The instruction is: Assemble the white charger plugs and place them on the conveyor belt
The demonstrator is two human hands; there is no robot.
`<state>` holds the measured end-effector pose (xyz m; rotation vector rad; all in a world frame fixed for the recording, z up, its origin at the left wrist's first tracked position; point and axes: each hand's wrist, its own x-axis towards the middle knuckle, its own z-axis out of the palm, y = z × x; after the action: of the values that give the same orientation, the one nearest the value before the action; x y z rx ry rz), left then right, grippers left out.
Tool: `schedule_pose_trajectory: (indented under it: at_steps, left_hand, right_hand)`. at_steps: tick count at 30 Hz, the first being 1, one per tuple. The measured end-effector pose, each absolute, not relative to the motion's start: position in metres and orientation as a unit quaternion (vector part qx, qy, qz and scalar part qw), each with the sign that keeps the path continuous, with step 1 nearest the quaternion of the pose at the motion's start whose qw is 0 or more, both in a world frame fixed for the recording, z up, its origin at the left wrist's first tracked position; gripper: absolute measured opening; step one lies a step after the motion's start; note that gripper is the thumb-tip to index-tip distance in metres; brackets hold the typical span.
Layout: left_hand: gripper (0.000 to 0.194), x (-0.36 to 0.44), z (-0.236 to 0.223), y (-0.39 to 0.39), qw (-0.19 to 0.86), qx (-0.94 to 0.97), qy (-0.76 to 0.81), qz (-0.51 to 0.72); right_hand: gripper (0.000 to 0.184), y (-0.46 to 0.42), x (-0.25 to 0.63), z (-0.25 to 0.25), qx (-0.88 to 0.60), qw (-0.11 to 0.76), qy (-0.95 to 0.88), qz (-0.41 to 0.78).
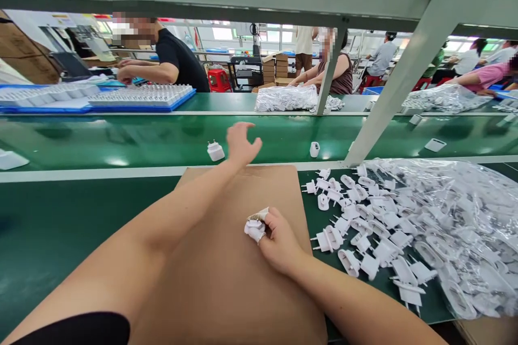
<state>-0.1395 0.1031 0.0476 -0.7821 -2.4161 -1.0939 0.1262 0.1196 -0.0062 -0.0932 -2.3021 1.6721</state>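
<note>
White plastic plug piece (252,225) is pinched in the right hand (281,241) over flat brown cardboard (218,285), with room around; the left hand (242,145), half-open and empty, hovers past the cardboard's far edge.

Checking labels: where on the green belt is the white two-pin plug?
In the head view, the white two-pin plug sits on the green belt, just left of the person's left hand and beyond the cardboard sheet.
</note>
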Motion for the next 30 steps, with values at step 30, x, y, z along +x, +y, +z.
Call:
schedule_pose_trajectory:
  at_steps: [30]
  left_hand:
    - [0.041,0.007,0.009,0.006,-0.182,-0.423,-0.713,-0.528]
  right_hand:
    - [0.029,0.17,0.124,0.036,-0.053,0.271,-0.889,0.366]
